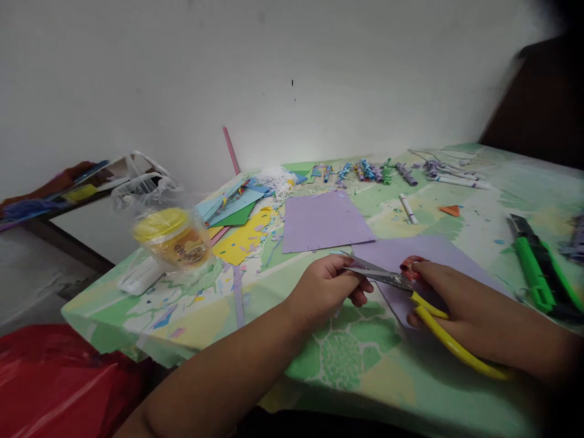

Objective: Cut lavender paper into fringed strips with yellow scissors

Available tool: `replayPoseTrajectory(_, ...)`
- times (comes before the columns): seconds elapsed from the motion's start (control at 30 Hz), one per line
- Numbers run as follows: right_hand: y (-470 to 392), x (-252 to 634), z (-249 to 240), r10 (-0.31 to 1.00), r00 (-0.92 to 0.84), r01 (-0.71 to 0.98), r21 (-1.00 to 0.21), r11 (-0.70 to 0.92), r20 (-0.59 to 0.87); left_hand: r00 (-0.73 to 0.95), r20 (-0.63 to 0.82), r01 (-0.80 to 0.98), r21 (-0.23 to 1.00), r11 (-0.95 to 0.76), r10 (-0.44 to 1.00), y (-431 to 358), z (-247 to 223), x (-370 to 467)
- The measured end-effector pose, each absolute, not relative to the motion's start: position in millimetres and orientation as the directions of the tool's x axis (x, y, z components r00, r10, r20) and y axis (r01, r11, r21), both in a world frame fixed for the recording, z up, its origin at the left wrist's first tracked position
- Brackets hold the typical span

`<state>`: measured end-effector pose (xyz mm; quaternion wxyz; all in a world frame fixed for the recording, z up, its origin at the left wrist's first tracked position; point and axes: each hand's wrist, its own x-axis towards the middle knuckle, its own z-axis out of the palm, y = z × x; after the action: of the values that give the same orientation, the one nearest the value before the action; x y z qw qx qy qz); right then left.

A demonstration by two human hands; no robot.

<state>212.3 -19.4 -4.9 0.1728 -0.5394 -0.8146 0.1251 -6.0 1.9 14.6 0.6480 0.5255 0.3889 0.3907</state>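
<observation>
Snipping, seemingly: best keep left hand [331, 283] clear of parted yellow-handled steel scissors [399, 281]; its fingers curl at tips, cannot tell what they grip. Right hand [469, 310] holds scissors above green-patterned tablecloth [342, 359]. Two rectangular lilac paper sheets [325, 224], one green-black plastic cutter [533, 274], one scissors — one small red-orange piece [410, 274], pinched right.

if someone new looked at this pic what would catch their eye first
Probably the yellow-handled scissors, right of centre in the foreground, held in the right grip and pointing toward the left grip. Next would likely come the plastic-wrapped, yellow-lidded tub on the left, then the glossy red material in the bottom left corner.
</observation>
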Motion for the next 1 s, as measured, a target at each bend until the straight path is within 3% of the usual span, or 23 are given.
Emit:
replayPoseTrajectory(0.5, -20.1, 210.3, -3.0, 0.927, -0.348, 0.846, -0.380, 0.374, 0.140, 0.376, -0.165, 0.069, 0.986, 0.150, 0.912, -0.7, 19.8, -4.1)
replayPoseTrajectory(1.0, -20.9, 213.5, -1.4, 0.919, -0.385, 0.820, -0.426, 0.383, 0.086, 0.422, -0.051, -0.015, 0.998, 0.063, 0.905, -1.0, 15.2, -6.6)
